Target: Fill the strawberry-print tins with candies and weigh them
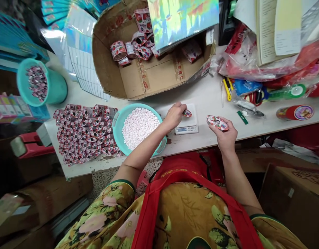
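Above the small white digital scale (187,129), my left hand (174,117) is closed on a small red-and-white printed piece (187,113); its exact kind is unclear. My right hand (226,135), to the right of the scale, grips a red-and-white printed packet (217,122) with a round opening facing up. Left of the scale, a turquoise basin (117,133) is filled with small white pellets (140,127). Many similar printed packets (84,133) stand in tight rows left of the basin.
A cardboard box (159,81) with printed packets stands behind the basin, a shiny holographic sheet (184,22) over it. A turquoise bucket (59,89) of small wrapped pieces is at left. A yellow cutter (227,89), green tape (297,90) and a red canister (291,113) lie at right.
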A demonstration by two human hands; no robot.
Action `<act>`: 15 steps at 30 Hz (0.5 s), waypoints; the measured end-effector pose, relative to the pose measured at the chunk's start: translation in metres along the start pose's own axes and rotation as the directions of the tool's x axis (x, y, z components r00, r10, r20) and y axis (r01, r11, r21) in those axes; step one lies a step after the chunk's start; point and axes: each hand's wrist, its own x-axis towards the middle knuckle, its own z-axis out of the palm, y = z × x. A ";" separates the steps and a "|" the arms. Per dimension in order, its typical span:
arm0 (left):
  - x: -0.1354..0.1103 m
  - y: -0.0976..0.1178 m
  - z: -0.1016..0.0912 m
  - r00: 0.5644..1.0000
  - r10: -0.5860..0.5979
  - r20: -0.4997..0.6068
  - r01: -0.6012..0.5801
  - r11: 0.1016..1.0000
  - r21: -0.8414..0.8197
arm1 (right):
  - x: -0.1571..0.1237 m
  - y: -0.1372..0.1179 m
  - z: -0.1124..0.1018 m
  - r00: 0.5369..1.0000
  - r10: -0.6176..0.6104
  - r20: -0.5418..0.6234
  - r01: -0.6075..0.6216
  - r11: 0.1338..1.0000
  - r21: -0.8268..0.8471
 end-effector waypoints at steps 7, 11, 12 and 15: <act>-0.001 -0.009 -0.011 0.970 -0.234 -0.072 0.153 0.809 -0.568 | 0.007 0.001 0.005 0.998 0.066 -0.007 -0.065 0.995 0.073; -0.038 -0.038 -0.034 0.876 -0.482 -0.018 0.201 0.399 -0.895 | 0.009 0.002 0.005 0.996 0.081 -0.027 -0.079 0.994 0.081; -0.051 -0.049 -0.040 0.843 -0.536 -0.039 0.198 0.379 -0.904 | 0.009 0.002 0.005 0.996 0.087 -0.031 -0.084 0.993 0.081; -0.089 -0.080 -0.048 0.756 -0.638 -0.146 0.249 0.487 -0.837 | 0.006 0.001 0.006 0.995 0.094 -0.031 -0.091 0.993 0.072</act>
